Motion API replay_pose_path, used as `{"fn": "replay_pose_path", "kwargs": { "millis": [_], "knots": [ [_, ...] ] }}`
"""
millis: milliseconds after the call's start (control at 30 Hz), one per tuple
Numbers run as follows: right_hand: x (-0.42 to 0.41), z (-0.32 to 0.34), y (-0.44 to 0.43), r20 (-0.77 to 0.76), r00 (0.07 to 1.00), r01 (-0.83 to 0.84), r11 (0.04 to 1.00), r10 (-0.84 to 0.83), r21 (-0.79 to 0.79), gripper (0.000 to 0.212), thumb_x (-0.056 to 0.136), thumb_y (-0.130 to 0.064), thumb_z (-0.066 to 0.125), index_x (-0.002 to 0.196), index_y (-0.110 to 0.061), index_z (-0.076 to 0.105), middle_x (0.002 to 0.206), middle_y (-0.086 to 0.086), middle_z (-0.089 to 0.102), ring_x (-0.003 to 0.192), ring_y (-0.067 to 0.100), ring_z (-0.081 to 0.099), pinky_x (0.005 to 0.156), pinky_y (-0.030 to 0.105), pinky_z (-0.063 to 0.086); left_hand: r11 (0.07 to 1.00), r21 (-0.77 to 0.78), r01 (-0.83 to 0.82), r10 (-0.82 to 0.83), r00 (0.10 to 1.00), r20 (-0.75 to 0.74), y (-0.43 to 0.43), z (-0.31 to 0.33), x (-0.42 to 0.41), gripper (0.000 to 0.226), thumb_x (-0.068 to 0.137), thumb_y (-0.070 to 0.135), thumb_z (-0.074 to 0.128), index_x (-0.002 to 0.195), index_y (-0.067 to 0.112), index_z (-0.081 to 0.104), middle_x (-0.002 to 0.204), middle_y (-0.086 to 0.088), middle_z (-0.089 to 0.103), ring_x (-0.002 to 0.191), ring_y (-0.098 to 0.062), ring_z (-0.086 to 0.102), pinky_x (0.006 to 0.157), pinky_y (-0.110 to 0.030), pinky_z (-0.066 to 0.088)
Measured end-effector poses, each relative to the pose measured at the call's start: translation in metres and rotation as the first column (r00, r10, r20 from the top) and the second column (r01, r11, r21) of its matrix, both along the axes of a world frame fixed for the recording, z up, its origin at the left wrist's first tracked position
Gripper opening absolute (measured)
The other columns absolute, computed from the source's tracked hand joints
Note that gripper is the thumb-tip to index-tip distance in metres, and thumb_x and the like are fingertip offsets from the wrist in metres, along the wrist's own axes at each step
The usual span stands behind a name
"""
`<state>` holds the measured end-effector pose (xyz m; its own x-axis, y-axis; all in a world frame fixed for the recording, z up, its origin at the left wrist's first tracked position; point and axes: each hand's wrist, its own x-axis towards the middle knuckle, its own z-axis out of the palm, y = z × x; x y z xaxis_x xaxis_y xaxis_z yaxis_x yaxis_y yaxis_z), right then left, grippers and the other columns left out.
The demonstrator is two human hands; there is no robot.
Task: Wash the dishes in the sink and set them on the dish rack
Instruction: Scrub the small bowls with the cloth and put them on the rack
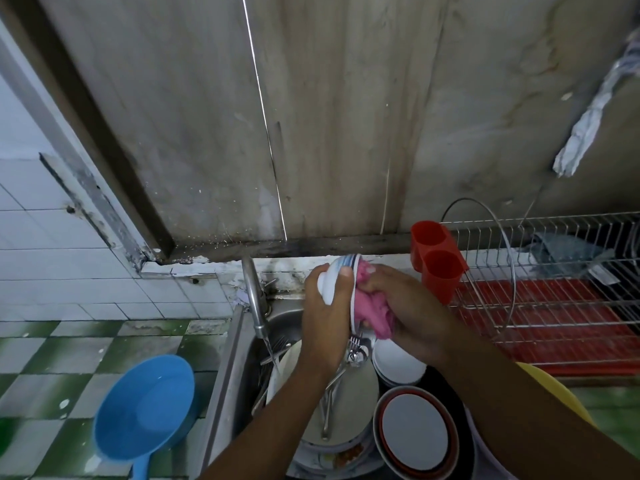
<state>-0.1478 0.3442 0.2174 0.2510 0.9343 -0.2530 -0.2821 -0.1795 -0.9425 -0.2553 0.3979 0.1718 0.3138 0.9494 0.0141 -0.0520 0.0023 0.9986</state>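
Both hands work above the sink (284, 318). Left hand (325, 306) grips a white, blue-striped bowl (337, 277), tipped on edge. Right hand (405, 306) clutches a pink cloth (374, 311) pressed into the bowl's mouth. Plates (363, 396) and cutlery (356, 351) piled below; tap (254, 299) running. Dish rack (554, 299) to the right, red holder (438, 261) at its left end.

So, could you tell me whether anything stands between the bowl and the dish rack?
Yes: the red cutlery holder hangs at the left end of the dish rack, directly beside the bowl that the left hand holds and the right hand wipes with a pink cloth. Lifting over it looks clear.
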Motion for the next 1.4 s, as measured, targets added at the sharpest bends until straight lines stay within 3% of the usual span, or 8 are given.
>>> {"fn": "replay_pose_path", "kwargs": {
  "millis": [167,300,400,767,967,1167,1300,1400],
  "knots": [
    [-0.003,0.000,-0.004,0.445,0.893,-0.032,0.996,0.065,-0.082,0.023,0.098,-0.015,0.052,0.109,-0.023,0.070,0.100,0.003,0.073,0.090,0.018,0.069,0.079,0.030,0.054,0.996,-0.068,0.063,-0.069,0.994,-0.081,0.023,0.009,0.006,0.081,0.080,0.085,0.054,0.114,0.014,0.068,0.099,-0.008,0.075,0.093,-0.022,0.075,0.091,-0.052,0.058],
    [0.009,0.016,-0.007,-0.341,0.939,0.003,0.994,-0.042,-0.113,0.025,0.096,-0.011,0.046,0.107,-0.002,0.067,0.084,0.014,0.067,0.062,0.019,0.057,0.045,0.025,0.045,0.988,0.143,0.060,-0.044,0.993,-0.110,-0.003,-0.002,-0.001,0.065,0.081,0.077,0.055,0.132,0.036,0.053,0.122,0.009,0.066,0.111,-0.010,0.066,0.096,-0.039,0.056],
    [0.014,0.022,-0.013,-0.421,0.907,-0.031,0.996,-0.010,-0.090,0.034,0.097,-0.028,0.057,0.116,-0.004,0.070,0.092,0.013,0.072,0.064,0.019,0.065,0.046,0.025,0.048,0.967,0.184,0.174,-0.154,0.981,-0.117,-0.004,-0.008,-0.008,0.065,0.083,0.074,0.060,0.140,0.047,0.043,0.136,0.018,0.056,0.123,-0.006,0.059,0.101,-0.034,0.054],
    [-0.011,-0.002,-0.030,0.638,0.765,-0.131,0.991,0.085,0.026,0.029,0.088,-0.008,0.073,0.108,-0.026,0.062,0.095,-0.009,0.071,0.084,0.003,0.070,0.071,0.012,0.054,0.738,-0.546,0.398,-0.470,0.883,0.008,0.020,0.045,-0.013,0.076,0.086,0.078,0.050,0.117,0.013,0.075,0.112,-0.017,0.075,0.105,-0.033,0.073,0.091,-0.050,0.059],
    [-0.001,0.018,-0.025,-0.068,0.996,0.063,0.998,-0.063,-0.008,0.021,0.094,0.003,0.047,0.086,-0.008,0.063,0.066,0.003,0.064,0.056,0.011,0.060,0.053,0.024,0.047,0.962,-0.154,0.224,-0.221,0.975,0.036,-0.001,0.019,0.008,0.060,0.087,0.067,0.062,0.107,0.012,0.075,0.104,-0.018,0.076,0.100,-0.038,0.073,0.092,-0.063,0.056],
    [-0.002,0.002,-0.021,0.340,0.931,-0.077,0.983,0.132,-0.169,0.006,0.088,-0.007,0.058,0.090,-0.006,0.064,0.066,-0.001,0.069,0.065,0.006,0.066,0.062,0.017,0.051,0.972,-0.147,0.183,-0.193,0.979,-0.061,0.007,0.017,0.006,0.064,0.086,0.070,0.062,0.104,0.009,0.073,0.094,-0.014,0.077,0.088,-0.031,0.076,0.085,-0.054,0.061],
    [0.009,0.020,-0.028,-0.372,0.928,-0.010,0.992,-0.039,-0.128,0.023,0.093,-0.005,0.047,0.104,-0.002,0.068,0.081,0.012,0.071,0.061,0.019,0.066,0.046,0.027,0.051,0.986,0.082,0.148,-0.143,0.988,-0.059,-0.012,0.000,-0.004,0.059,0.077,0.071,0.064,0.125,0.036,0.058,0.117,0.014,0.068,0.107,-0.004,0.068,0.089,-0.028,0.058],
    [0.004,0.027,-0.031,-0.461,0.887,-0.020,0.995,-0.025,-0.093,0.026,0.103,-0.017,0.051,0.095,0.000,0.068,0.069,0.011,0.071,0.050,0.016,0.067,0.040,0.023,0.049,0.951,0.189,0.246,-0.217,0.963,-0.160,-0.009,-0.007,-0.013,0.062,0.080,0.076,0.062,0.135,0.051,0.046,0.132,0.032,0.053,0.124,0.006,0.054,0.100,-0.023,0.051]
  ]
}}
